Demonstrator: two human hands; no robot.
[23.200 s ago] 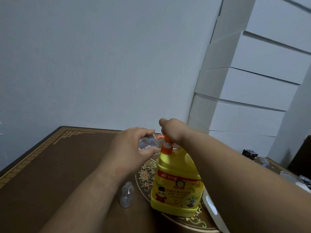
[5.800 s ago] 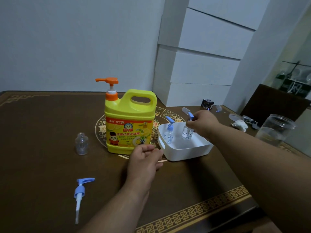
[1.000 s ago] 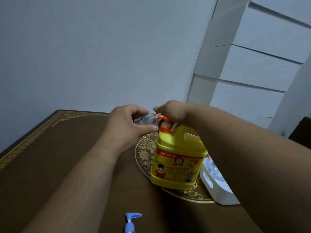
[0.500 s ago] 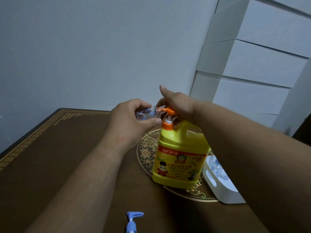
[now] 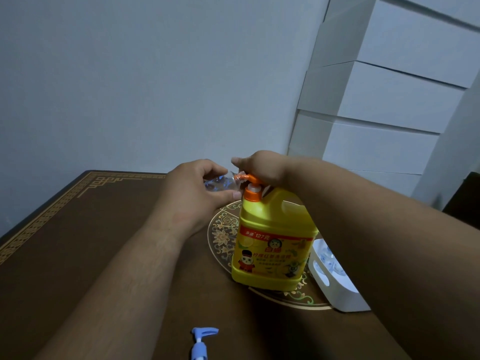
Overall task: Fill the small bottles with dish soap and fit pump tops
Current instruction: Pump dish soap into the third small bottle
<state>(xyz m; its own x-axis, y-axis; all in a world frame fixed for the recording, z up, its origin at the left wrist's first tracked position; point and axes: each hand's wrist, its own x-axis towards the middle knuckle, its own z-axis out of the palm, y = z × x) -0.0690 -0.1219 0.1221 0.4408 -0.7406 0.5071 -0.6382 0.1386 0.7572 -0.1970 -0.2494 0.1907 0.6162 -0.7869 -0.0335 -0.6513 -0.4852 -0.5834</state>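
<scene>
A big yellow dish soap jug (image 5: 272,245) with an orange pump (image 5: 250,187) stands on the brown table (image 5: 78,242). My left hand (image 5: 192,196) grips a small clear bottle (image 5: 220,183), tilted on its side with its mouth at the pump's spout. My right hand (image 5: 259,166) rests palm down on top of the orange pump head. A loose blue pump top (image 5: 201,342) lies on the table near the bottom edge. At the right, a white tray (image 5: 337,294) holds small bottles, mostly hidden behind my right forearm.
White boxes (image 5: 376,126) are stacked against the wall at the back right. A round floral inlay (image 5: 223,235) marks the table under the jug. The table's far left edge has a gold border (image 5: 52,203).
My right hand has come down onto the pump head from a raised position half a second ago. The left hand still holds the small bottle at the spout.
</scene>
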